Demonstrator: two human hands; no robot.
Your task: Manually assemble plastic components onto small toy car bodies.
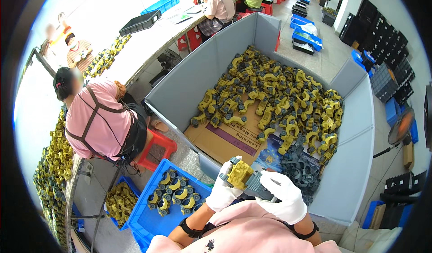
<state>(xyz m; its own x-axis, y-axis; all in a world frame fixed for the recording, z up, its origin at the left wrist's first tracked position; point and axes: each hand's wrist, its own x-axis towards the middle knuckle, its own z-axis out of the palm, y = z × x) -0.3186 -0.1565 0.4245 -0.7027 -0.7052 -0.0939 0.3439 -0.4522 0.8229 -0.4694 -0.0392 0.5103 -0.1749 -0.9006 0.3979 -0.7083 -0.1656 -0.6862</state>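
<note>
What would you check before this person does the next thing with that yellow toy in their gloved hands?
1. Left hand grips the yellow toy truck: ok.
2. Right hand holds its grey part: ok.
3. Gloves on both hands: ok.
4. Grey part fully seated: cannot tell.
5. Blue crate in front of the left hand has free space: ok.
6. Big grey bin holds more toys: ok.

Both hands hold a toy (pixel 245 175) before the bin (pixel 360 131) of toys (pixel 279 95). A crate (pixel 148 217) of parts lies left; behind it sits a person (pixel 101 118) beside the worktop (pixel 135 50).
</note>
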